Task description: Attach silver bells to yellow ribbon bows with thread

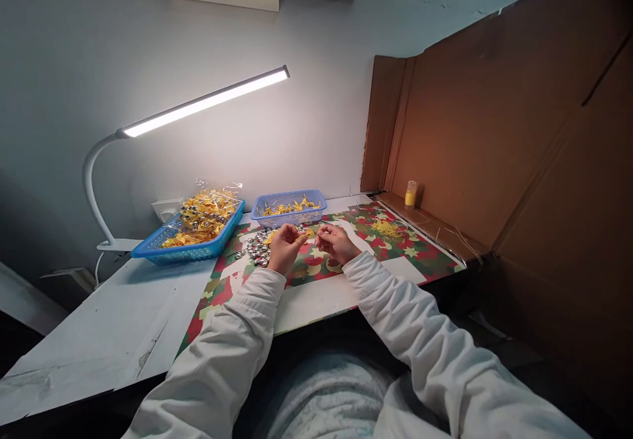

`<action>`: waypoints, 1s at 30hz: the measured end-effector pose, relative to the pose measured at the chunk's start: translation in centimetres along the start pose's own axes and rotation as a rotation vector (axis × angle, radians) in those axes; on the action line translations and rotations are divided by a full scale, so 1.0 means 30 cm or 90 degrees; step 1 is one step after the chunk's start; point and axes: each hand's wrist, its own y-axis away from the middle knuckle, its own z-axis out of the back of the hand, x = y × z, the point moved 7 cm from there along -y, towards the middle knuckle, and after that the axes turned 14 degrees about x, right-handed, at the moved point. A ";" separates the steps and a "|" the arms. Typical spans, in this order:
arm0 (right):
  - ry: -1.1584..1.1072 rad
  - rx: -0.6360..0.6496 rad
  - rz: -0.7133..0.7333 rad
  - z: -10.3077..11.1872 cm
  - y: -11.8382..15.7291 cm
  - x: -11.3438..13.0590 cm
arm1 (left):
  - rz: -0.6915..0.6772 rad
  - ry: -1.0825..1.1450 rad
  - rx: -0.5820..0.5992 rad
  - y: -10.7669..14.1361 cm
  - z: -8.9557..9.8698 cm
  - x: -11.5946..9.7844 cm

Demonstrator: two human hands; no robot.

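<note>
**Hands at a patterned work mat under lamp light**

Near edge: a white table (99,333) carrying a red-green star-patterned mat (420,258). At mid-mat the left hand (284,246) and right hand (335,241) each close curled fingers on a small yellow piece (305,233) — detail too small to tell. Silver beads (257,249) lie just left. Beyond: two blue baskets (198,249) (289,215) of yellow pieces; far right, a cardboard wall (494,149).

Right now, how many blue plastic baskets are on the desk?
2. The larger blue basket sits left, by the lamp base; the smaller basket stands behind the left hand and right hand.
</note>
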 end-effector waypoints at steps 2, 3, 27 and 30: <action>0.002 0.004 -0.035 -0.003 0.000 -0.013 | 0.019 0.033 -0.013 0.004 0.002 -0.003; 0.008 0.002 -0.045 -0.003 0.000 -0.017 | 0.037 0.053 -0.018 0.006 0.003 -0.001; 0.163 -0.123 0.025 0.007 0.025 0.028 | 0.218 0.227 -0.051 0.029 0.006 0.052; 0.033 -0.127 -0.010 0.014 0.029 0.004 | 0.205 0.236 -0.065 0.024 0.017 0.048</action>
